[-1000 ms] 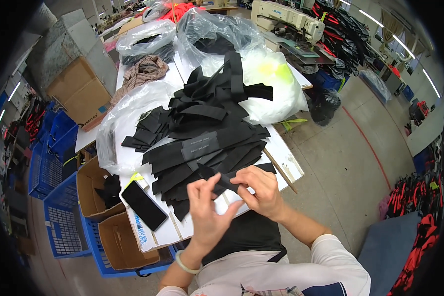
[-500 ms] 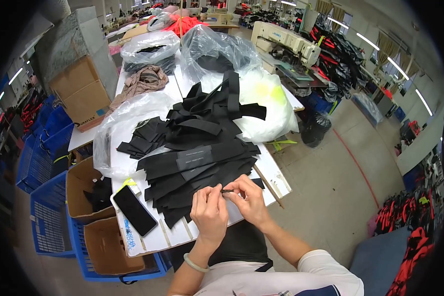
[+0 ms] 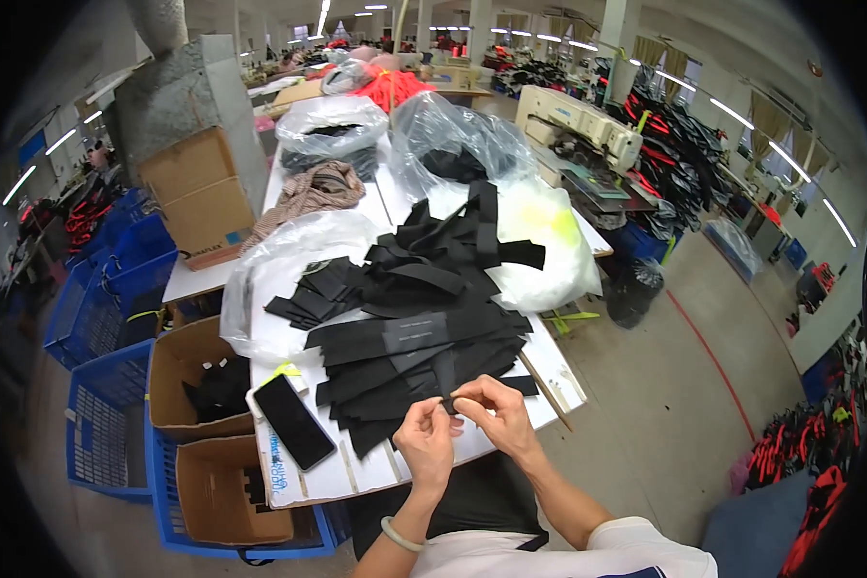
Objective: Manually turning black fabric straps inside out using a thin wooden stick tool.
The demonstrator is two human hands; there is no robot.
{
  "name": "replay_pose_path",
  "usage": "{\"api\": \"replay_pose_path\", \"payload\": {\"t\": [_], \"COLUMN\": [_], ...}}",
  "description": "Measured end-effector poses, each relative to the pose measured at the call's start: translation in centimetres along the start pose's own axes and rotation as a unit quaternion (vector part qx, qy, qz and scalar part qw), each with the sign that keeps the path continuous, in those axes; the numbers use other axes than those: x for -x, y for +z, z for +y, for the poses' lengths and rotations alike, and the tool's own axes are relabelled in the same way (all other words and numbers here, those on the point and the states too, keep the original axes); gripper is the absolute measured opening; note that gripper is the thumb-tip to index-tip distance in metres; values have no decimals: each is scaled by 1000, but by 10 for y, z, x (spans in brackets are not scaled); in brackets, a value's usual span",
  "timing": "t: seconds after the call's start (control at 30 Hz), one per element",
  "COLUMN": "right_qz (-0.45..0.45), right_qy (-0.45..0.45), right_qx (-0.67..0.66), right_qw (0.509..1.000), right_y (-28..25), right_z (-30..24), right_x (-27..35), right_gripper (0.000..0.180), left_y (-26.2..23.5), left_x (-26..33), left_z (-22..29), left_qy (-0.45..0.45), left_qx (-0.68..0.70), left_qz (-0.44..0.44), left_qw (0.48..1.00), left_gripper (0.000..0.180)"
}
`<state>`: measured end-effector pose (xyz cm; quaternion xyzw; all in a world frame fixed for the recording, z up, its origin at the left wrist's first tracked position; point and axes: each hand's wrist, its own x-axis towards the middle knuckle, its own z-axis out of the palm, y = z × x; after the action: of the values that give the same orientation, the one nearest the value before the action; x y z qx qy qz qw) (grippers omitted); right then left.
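A small black strip of fabric or webbing [image 3: 449,406] is pinched between both hands, just above the table's front edge. My left hand [image 3: 426,448] closes thumb and fingers on its left end. Its other end is pinched by my right hand [image 3: 498,416], fingers curled. Just beyond them lies a fanned pile of wide black strips [image 3: 385,371], with printed grey labels [image 3: 416,332] on some. Behind it rises a tangled heap of black strips [image 3: 433,255], and to its left sit short black pieces [image 3: 325,294].
A phone [image 3: 294,422] lies at the table's left front. Clear plastic bags [image 3: 284,279] and a white bag [image 3: 549,270] surround the heap. Open cardboard boxes [image 3: 223,525] in blue crates [image 3: 106,424] stand left of the table. A sewing machine [image 3: 578,125] is at back right.
The view has tilted up, so the table and hands sit lower and further right. Both hands still pinch the small black strip. Dark pieces now show in the nearer cardboard box.
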<state>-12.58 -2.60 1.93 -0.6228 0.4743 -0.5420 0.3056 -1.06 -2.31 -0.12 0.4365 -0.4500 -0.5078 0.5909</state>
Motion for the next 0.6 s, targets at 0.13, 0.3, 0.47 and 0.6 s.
{"api": "replay_pose_path", "payload": {"t": [0.13,0.3,0.47,0.6], "right_qz": [51,103,126,48], "right_qy": [-115,-156,-199,-254], "right_qx": [127,177,119,113], "right_qw": [984,966,965,959], "right_y": [13,25,27,28], "right_z": [0,6,14,3], "right_x": [1,-3,-14,-5], "right_gripper": [13,27,30,27], "left_y": [0,-2,-14,-36], "left_x": [-5,-9,-23,-45], "left_z": [2,-9,4,18], "left_qy": [17,107,-28,-133], "left_qx": [62,4,279,473], "left_qz": [62,84,-65,-135], "left_qw": [996,991,958,861], "left_gripper": [12,11,7,12]}}
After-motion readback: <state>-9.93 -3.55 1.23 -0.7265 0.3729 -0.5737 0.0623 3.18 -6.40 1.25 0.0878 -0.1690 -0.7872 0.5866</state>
